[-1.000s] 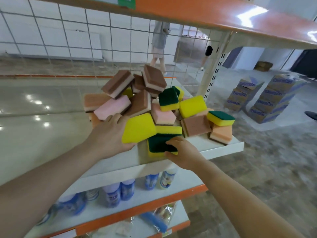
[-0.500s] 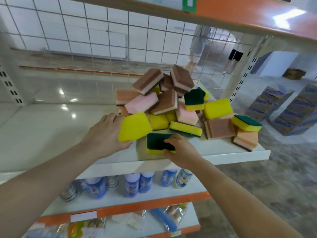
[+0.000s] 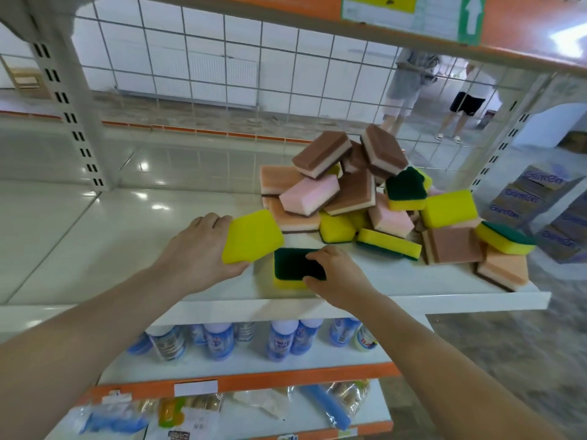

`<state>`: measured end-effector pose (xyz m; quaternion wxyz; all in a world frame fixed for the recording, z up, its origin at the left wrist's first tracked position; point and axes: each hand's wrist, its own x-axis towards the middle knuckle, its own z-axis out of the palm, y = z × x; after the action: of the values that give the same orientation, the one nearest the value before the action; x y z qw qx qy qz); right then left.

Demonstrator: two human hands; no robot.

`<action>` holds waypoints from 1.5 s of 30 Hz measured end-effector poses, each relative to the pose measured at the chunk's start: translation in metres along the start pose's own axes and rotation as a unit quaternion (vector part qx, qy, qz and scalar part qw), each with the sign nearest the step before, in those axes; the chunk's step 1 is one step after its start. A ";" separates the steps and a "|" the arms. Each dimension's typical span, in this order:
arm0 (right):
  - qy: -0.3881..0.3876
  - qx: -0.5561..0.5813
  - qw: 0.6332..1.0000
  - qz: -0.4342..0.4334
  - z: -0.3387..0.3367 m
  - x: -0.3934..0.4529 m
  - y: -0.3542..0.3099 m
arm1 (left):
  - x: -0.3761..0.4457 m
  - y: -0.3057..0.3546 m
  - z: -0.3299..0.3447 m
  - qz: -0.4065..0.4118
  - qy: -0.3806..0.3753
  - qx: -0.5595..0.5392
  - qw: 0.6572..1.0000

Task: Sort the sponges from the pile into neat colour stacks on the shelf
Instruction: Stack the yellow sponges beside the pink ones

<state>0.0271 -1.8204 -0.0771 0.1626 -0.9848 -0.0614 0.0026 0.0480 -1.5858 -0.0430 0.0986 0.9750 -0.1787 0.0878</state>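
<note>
A person stands at a white metal store shelf (image 3: 413, 300), both bare arms reaching in. The left hand (image 3: 197, 249) grips a yellow rectangular foam sponge (image 3: 252, 236) by its near end, fingers curled over the top edge and thumb beneath, holding it tilted just above the shelf surface. The right hand (image 3: 336, 274) rests on a second sponge with a dark green scouring top and yellow foam base (image 3: 292, 268) — fingers bent over its green face, thumb against the near yellow side — lying flat near the shelf's front edge, just beside the lifted one. Behind and to the right sits the jumbled pile of sponges (image 3: 381, 201): brown-and-white, pink, peach and yellow-green blocks heaped at all angles against the white wire grid back panel (image 3: 222, 58). On the shelf below stand blue-and-white plastic bottles (image 3: 282, 341); lower still lie clear plastic packets (image 3: 190, 408). Stacked printed cardboard boxes (image 3: 540, 211) sit on the floor at right.
</note>
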 end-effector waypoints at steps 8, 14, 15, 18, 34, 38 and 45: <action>-0.059 -0.038 0.997 0.036 0.001 0.010 -0.012 | -0.010 -0.017 -0.003 -0.005 -0.008 0.011 1.000; -0.063 -0.040 0.996 0.038 -0.001 0.010 -0.014 | -0.012 -0.019 0.000 0.002 -0.019 0.006 1.000; -0.064 -0.041 0.996 0.041 -0.002 0.009 -0.015 | -0.012 -0.019 0.001 0.004 -0.021 0.005 1.000; -0.063 -0.051 0.996 0.046 -0.003 0.007 -0.016 | -0.013 -0.020 0.002 0.010 -0.023 0.003 1.000; 0.022 -0.006 0.999 0.041 -0.004 -0.006 -0.049 | -0.034 -0.042 -0.006 0.003 -0.011 0.008 1.000; 0.019 0.008 1.000 0.019 -0.001 -0.006 -0.061 | -0.046 -0.050 -0.010 -0.012 -0.007 0.008 1.000; 0.003 0.020 1.000 -0.021 0.003 -0.007 -0.078 | -0.069 -0.061 -0.016 -0.045 -0.009 0.020 0.999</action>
<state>0.0112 -1.7473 -0.0549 0.1825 -0.9798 -0.0813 -0.0027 0.0043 -1.5033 -0.0520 0.0815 0.9846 -0.1335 0.0779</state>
